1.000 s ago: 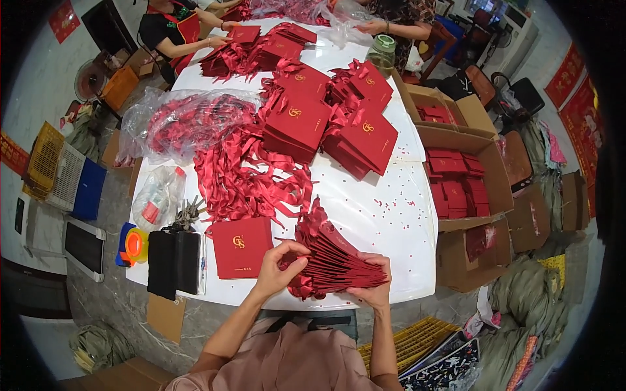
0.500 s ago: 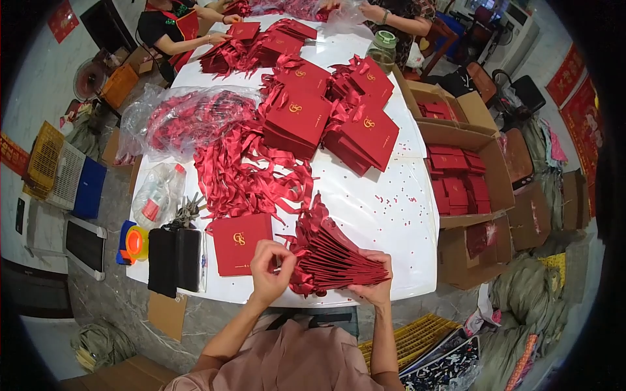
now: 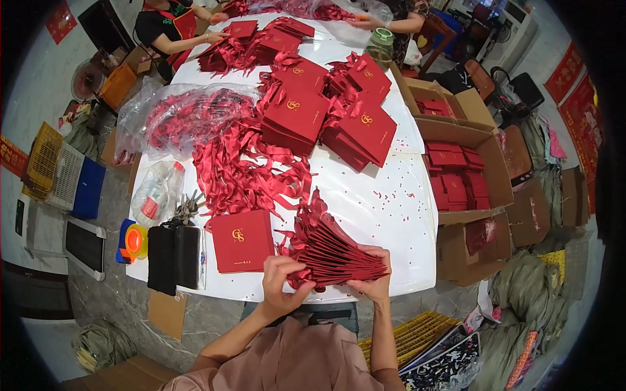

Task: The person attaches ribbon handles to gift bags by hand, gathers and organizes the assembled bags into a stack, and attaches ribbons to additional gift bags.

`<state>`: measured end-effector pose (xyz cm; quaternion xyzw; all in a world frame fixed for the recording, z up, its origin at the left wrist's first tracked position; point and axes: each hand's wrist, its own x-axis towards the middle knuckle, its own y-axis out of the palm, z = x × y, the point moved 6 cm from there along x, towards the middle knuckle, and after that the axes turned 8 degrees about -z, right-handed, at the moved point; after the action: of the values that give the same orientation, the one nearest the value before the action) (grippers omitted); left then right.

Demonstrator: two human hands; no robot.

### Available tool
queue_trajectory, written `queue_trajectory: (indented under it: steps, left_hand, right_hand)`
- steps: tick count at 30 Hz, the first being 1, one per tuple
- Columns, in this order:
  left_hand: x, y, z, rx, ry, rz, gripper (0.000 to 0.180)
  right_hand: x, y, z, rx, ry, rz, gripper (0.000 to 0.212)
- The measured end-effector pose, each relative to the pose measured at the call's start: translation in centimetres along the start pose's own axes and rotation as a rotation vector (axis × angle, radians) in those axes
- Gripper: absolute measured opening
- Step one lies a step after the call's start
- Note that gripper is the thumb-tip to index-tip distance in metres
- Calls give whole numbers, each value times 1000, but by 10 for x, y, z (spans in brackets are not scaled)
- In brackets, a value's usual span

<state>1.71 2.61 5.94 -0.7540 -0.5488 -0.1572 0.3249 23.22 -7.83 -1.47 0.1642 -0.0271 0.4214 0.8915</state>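
A fanned stack of red paper gift bags with satin ribbon handles lies near the table's front edge. My right hand is closed around the right end of the stack, thumb toward me. At the other end, my left hand pinches a red ribbon at the near corner of the bags. Just left of it, a flat red gift bag with a gold mark lies on the white table. Beyond the stack spreads a heap of loose red ribbons.
More piles of red bags stand farther back, beside a clear plastic sack of ribbons. Cartons line the right edge. A tape roll and a black case lie at left. Two other people work at the far end.
My left hand has moved slightly right and down, from beside the stack onto the ribbon at its near corner. My right hand keeps its hold on the bags.
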Motion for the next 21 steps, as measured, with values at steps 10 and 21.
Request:
queue_trajectory:
  steps: [10, 21]
  left_hand:
    - [-3, 12, -11, -3, -112, 23, 70]
    - [-22, 26, 4, -296, -399, -47, 85]
  right_hand:
    - [1, -1, -1, -7, -16, 8, 78]
    - [-1, -2, -5, -5, -7, 7, 81]
